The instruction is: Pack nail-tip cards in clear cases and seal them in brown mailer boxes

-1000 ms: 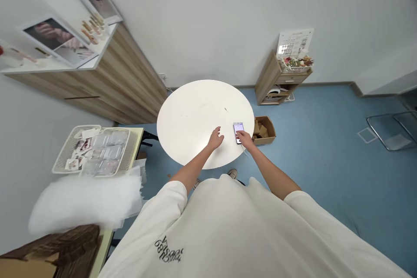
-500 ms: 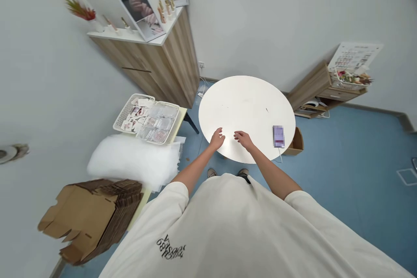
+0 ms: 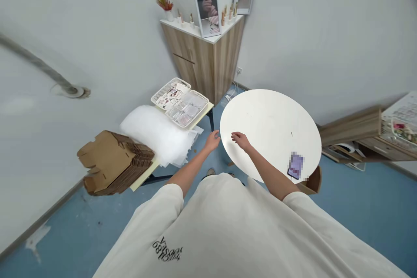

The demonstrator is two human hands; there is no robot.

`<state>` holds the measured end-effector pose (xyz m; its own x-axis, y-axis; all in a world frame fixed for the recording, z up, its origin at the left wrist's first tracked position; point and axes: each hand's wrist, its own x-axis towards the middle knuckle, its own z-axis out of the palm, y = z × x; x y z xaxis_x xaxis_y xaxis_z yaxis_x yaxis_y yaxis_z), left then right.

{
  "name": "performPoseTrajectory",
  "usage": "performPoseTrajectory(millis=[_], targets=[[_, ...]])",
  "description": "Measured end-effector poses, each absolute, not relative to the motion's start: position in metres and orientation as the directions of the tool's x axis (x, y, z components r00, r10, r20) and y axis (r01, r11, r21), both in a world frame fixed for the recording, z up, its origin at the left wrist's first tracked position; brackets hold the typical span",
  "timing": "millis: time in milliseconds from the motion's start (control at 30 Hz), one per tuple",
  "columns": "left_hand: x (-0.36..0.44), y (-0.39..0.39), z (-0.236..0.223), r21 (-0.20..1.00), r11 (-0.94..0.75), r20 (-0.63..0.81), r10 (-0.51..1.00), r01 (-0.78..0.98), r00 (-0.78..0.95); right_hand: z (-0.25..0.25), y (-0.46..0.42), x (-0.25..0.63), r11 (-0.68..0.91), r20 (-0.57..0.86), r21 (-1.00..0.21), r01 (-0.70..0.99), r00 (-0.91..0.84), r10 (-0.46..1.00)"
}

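Observation:
My left hand (image 3: 213, 140) hangs in the air just off the left edge of the round white table (image 3: 273, 117). Its fingers are curved and apart, with nothing between them. Over the table's near left part is my right hand (image 3: 241, 140), fingers loosely spread and holding nothing. A phone (image 3: 296, 166), partly blurred out, lies near the table's front right edge. Left of my hands, a low side table (image 3: 143, 177) bears a stack of white foam sheets (image 3: 156, 132), flat brown cardboard boxes (image 3: 112, 163) and two white baskets.
One basket (image 3: 171, 94) holds small cards; the other basket (image 3: 205, 104) holds clear packets. A wooden corner cabinet (image 3: 208, 63) carries picture frames and a plant. A low wooden shelf (image 3: 352, 128) stands right, and a cardboard box (image 3: 311, 182) sits under the round table.
My view has turned left, so the tables and cabinet appear further right. My left hand has gone from over the round table to beyond its left edge. Both hands stay empty.

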<state>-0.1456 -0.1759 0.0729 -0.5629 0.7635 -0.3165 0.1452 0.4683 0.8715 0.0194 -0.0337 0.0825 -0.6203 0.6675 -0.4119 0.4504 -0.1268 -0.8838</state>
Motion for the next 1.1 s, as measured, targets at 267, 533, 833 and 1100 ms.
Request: performPoseTrajectory(millis=[267, 533, 833, 1100], targets=[[-0.179, -0.211, 0.059, 0.861, 0.477, -0.234, 0.679, 0.176, -0.696, 0.074, -0.044, -0.035, 0.049, -0.334, -0.898, 0.438, -0.749, 0.572], [-0.258, -0.221, 0.07, 0.885, 0.404, -0.12, 0.675, 0.229, -0.728, 0.093, -0.047, -0.125, 0.214, -0.296, -0.836, 0.505, -0.743, 0.6], [-0.355, -0.225, 0.083, 0.858, 0.388, -0.055, 0.722, 0.338, -0.69, 0.095, -0.066, -0.238, 0.58, -0.137, -0.652, 0.489, -0.828, 0.544], [-0.388, -0.219, 0.075, 0.86, 0.408, -0.122, 0.747, 0.306, -0.654, 0.084, -0.083, -0.292, 0.706, -0.123, -0.41, 0.578, -0.802, 0.585]])
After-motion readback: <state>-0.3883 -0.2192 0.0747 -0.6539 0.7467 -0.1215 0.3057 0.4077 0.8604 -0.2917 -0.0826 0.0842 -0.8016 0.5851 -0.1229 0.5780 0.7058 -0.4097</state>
